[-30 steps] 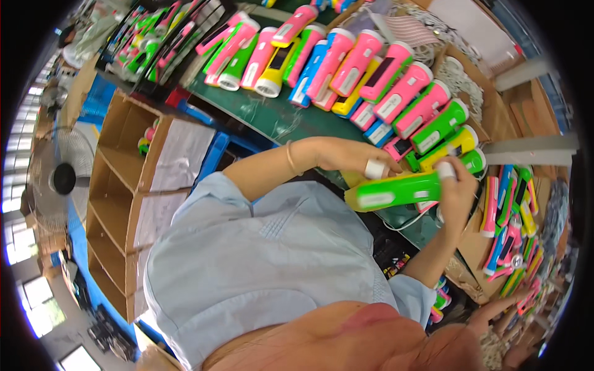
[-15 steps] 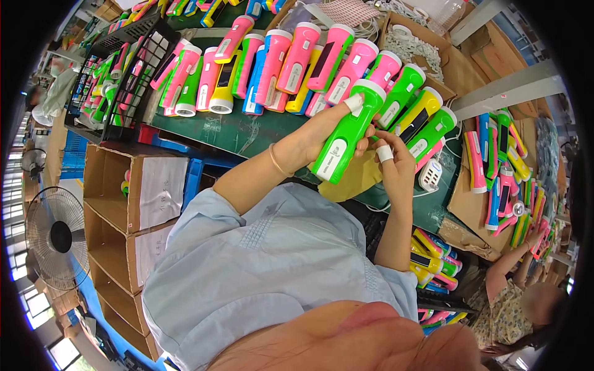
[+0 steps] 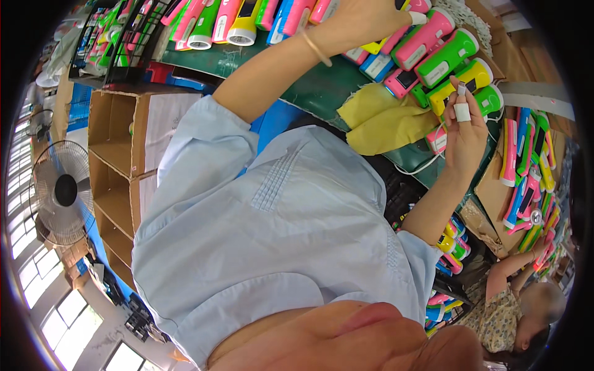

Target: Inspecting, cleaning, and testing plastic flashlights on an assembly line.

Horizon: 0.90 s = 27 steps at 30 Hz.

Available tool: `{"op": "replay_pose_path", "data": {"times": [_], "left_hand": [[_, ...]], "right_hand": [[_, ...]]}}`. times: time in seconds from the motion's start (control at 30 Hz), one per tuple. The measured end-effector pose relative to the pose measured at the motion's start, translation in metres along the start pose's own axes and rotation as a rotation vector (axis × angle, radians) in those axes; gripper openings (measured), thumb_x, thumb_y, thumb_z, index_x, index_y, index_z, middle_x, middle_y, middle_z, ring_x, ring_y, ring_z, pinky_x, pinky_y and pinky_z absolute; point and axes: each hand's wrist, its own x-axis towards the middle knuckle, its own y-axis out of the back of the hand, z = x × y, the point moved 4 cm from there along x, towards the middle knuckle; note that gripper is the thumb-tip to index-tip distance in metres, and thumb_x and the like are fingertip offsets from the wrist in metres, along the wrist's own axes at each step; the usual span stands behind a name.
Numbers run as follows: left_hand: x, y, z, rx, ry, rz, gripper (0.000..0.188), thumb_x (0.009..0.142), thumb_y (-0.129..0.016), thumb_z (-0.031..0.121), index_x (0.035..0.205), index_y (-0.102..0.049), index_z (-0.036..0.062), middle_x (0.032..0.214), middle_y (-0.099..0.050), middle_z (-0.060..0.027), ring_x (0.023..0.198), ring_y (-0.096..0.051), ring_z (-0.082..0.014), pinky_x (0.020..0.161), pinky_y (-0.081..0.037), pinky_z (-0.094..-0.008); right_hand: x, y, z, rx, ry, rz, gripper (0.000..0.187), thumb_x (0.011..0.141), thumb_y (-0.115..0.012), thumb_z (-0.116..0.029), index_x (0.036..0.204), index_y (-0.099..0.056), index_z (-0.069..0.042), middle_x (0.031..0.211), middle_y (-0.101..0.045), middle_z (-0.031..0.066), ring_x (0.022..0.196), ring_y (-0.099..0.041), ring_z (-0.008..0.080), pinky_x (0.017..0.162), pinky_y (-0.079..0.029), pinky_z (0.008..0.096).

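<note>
My left hand (image 3: 366, 23) reaches to the top edge of the picture, over the row of flashlights; its fingertips are cut off, so whether it holds one is hidden. White tape wraps its thumb. Between the fingertips of my right hand (image 3: 467, 127) is a small white cable plug (image 3: 461, 89), and a taped finger shows there too. Beside that hand lie a green flashlight (image 3: 447, 57), a pink flashlight (image 3: 422, 38) and a yellow flashlight (image 3: 473, 77). A yellow cloth (image 3: 387, 120) rests at the bench's near edge.
A black crate (image 3: 127, 49) of flashlights stands at the left, by cardboard compartments (image 3: 111, 154) and a fan (image 3: 64, 190). More flashlights (image 3: 532, 167) lie on cardboard at the right. Another person (image 3: 501, 303) works at the lower right.
The green flashlight held before me is gone from view there. My left hand has moved up and away to the far flashlights. My right hand has moved right and now pinches a plug.
</note>
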Motion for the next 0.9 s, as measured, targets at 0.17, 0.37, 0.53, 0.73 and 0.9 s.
{"op": "replay_pose_path", "data": {"times": [0.17,0.37,0.53,0.73,0.9], "left_hand": [[-0.007,-0.009,-0.01,-1.188,0.771,-0.283,0.029,0.089,-0.052,0.019,0.112,-0.05,0.002,0.094,-0.06,-0.0076,0.085,-0.058,-0.0198,0.07,-0.05,-0.0342],[-0.035,-0.051,-0.034,-1.686,0.471,-0.749,0.033,0.087,-0.057,0.022,0.109,-0.048,-0.0003,0.091,-0.059,-0.009,0.082,-0.058,-0.0156,0.067,-0.049,-0.0315],[-0.039,-0.046,-0.039,-1.371,0.297,-0.476,0.037,0.092,-0.048,0.035,0.111,-0.05,0.0035,0.088,-0.059,-0.007,0.074,-0.058,-0.018,0.068,-0.05,-0.0302],[-0.038,-0.016,-0.02,-1.947,0.129,-0.653,0.053,0.087,-0.045,0.053,0.112,-0.047,0.0066,0.084,-0.052,-0.0054,0.071,-0.051,-0.0154,0.063,-0.046,-0.0279],[-0.036,-0.006,-0.032,-2.181,0.176,-0.671,0.041,0.092,-0.042,0.04,0.112,-0.046,0.0046,0.076,-0.041,-0.0031,0.062,-0.04,-0.0122,0.056,-0.039,-0.0243]], "right_hand": [[0.004,-0.013,0.0,-0.224,0.078,-0.024,0.018,0.082,-0.063,-0.007,0.097,-0.065,0.001,0.083,-0.062,0.003,0.066,-0.048,0.0053,0.059,-0.038,0.0172],[-0.006,-0.062,-0.018,-0.799,0.521,-0.134,0.014,0.073,-0.063,0.002,0.088,-0.063,0.001,0.075,-0.061,0.0072,0.071,-0.058,0.0124,0.067,-0.044,0.0217],[-0.003,-0.076,-0.024,-0.978,0.636,-0.483,0.013,0.069,-0.061,0.003,0.081,-0.061,-0.001,0.074,-0.059,0.007,0.07,-0.058,0.0187,0.066,-0.045,0.0277],[-0.057,-0.094,-0.021,-0.811,0.7,-0.69,0.029,0.069,-0.067,-0.01,0.096,-0.057,-0.005,0.092,-0.054,0.0079,0.08,-0.054,0.024,0.065,-0.045,0.0314],[-0.079,-0.086,-0.005,-0.949,1.152,-0.817,0.026,0.064,-0.064,-0.009,0.089,-0.059,-0.006,0.085,-0.051,0.0049,0.072,-0.051,0.0196,0.057,-0.042,0.0307]]}}
